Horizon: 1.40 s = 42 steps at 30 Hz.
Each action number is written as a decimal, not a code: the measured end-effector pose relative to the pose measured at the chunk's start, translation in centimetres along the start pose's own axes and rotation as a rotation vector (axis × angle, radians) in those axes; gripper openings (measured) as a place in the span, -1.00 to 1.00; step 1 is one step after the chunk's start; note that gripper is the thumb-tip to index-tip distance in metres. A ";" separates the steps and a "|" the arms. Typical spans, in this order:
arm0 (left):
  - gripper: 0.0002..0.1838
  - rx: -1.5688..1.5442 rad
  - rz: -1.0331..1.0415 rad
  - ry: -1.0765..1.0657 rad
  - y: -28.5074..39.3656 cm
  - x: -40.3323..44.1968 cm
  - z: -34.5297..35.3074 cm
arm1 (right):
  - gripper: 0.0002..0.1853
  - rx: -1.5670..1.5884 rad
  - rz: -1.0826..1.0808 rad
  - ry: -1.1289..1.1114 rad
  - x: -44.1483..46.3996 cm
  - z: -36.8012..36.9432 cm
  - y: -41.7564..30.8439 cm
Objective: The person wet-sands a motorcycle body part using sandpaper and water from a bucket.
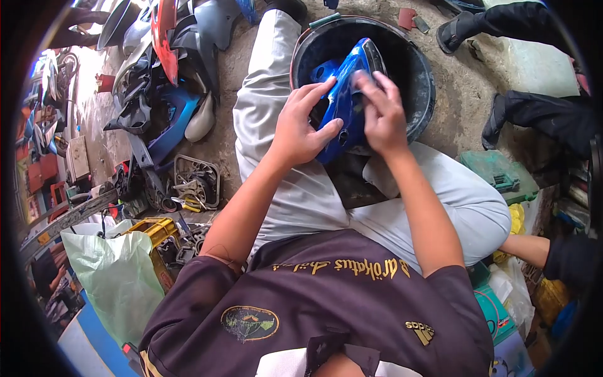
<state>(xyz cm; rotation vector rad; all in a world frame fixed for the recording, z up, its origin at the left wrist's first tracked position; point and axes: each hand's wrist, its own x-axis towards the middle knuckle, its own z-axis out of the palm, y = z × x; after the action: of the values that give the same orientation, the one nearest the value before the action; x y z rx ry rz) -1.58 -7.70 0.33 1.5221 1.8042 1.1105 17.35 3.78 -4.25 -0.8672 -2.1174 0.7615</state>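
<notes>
A blue motorcycle fairing panel (343, 119), glossy with pale scuffed patches, is tilted over a large black bucket (419, 81) between my legs. My left hand (304, 125) grips the panel's left side, its thumb on the near face and its fingertips at the far edge. At the panel's right side is my right hand (383, 119), fingers bent toward the surface. Motion smears its fingertips, so I cannot tell whether something small is under them. Inside the bucket, behind the panel, shows another blue part (323, 71).
Piled body panels (169, 113) lie at the left, with a metal frame (196, 182) and yellow crate (154, 230) nearer. A pale green bag (110, 264) stands lower left. Another person's feet (496, 122) and a green tool case (499, 173) are at the right.
</notes>
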 end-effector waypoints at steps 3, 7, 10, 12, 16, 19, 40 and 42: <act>-0.17 -0.008 0.000 0.038 0.0 0.1 0.3 | -0.56 -0.034 0.035 -0.008 0.2 -0.1 1.8; -0.15 -0.020 -0.003 0.029 -0.2 0.0 0.4 | -0.53 -0.042 -0.132 -0.056 0.0 -0.1 -3.0; -0.11 -0.006 -0.013 0.001 -0.2 -0.1 0.1 | -0.50 -0.095 -0.090 -0.034 0.5 -0.6 -1.6; -0.12 0.010 -0.019 -0.007 0.2 0.0 -0.1 | -0.57 0.021 0.172 0.022 0.5 -0.4 1.4; -0.12 -0.009 -0.016 0.005 -0.2 -0.1 0.2 | -0.56 -0.039 -0.056 -0.051 0.1 -0.5 -2.5; -0.12 -0.008 -0.006 0.026 -0.3 -0.1 0.2 | -0.52 -0.029 -0.135 -0.088 -0.2 0.0 -3.4; -0.14 -0.040 -0.011 0.046 -0.5 -0.3 0.5 | -0.45 -0.058 -0.303 -0.134 -0.2 -0.4 -4.4; -0.14 -0.020 -0.009 0.044 -0.4 -0.2 0.4 | -0.50 0.006 -0.085 -0.005 0.1 0.8 -1.3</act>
<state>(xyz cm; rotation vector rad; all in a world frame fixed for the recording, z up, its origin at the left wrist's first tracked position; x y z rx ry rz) -1.44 -7.82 -0.23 1.4877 1.8222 1.1625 16.27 2.84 -3.69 -0.7676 -2.1405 0.7263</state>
